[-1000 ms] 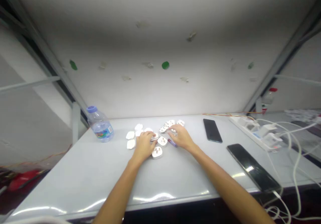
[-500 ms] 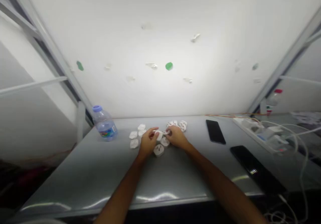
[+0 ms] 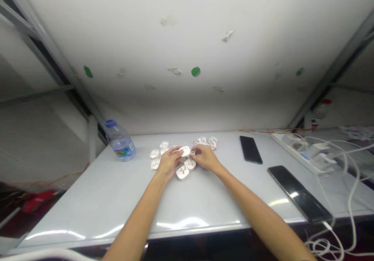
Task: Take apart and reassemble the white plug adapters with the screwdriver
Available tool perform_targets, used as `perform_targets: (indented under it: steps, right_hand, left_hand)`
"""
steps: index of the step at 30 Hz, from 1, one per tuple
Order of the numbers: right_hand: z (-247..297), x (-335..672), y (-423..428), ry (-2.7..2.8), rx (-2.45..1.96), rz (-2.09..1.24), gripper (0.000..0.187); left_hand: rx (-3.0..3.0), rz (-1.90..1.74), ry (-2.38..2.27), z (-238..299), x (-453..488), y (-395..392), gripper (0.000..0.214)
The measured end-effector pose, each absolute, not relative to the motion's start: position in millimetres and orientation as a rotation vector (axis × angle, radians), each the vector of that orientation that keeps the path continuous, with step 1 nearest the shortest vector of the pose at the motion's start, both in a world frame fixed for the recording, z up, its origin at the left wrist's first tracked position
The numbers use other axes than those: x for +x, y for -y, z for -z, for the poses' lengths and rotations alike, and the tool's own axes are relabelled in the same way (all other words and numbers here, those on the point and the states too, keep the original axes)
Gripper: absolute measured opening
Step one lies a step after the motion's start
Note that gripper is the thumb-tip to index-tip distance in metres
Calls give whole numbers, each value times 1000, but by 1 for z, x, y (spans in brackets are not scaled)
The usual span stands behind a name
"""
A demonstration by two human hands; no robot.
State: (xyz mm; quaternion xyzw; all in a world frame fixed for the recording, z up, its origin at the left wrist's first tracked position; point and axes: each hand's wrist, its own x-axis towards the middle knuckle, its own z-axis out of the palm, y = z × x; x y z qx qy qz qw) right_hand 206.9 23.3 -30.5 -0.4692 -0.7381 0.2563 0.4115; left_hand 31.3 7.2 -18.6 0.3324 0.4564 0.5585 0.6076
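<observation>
Several white plug parts [image 3: 187, 166] lie scattered at the middle of the grey table [image 3: 117, 198]. My left hand [image 3: 167, 163] is closed on one white plug piece [image 3: 184, 151], lifted a little off the table. My right hand [image 3: 206, 158] meets it from the right, its fingertips pinched at that same piece. What the right fingers grip is too small to make out. More white pieces lie to the left [image 3: 154, 154] and behind [image 3: 206, 141] the hands.
A water bottle [image 3: 119, 141] with a blue cap stands at the back left. Two dark phones [image 3: 250, 149] [image 3: 298, 193] lie to the right. A white power strip [image 3: 304, 152] with chargers and loose cables [image 3: 347, 183] fills the far right. A white wall closes the back.
My hands left the table and came together over the pile. The left hand lifted one white plug piece, and the right hand moved left to it.
</observation>
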Motion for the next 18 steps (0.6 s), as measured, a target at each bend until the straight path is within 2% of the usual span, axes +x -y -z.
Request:
perform_targets:
  steps: [3, 8, 18]
  right_hand:
    - [30, 206, -21, 1783, -1001, -774, 19]
    - [27, 206, -18, 1665, -911, -934, 33]
    - [18, 209, -15, 1625, -872, -1095, 36]
  left_hand:
    - [866, -1303, -1078, 22, 30, -8, 45]
    - [1058, -1300, -1140, 22, 29, -7, 43]
    - [1148, -1129, -1054, 14, 21, -4, 50]
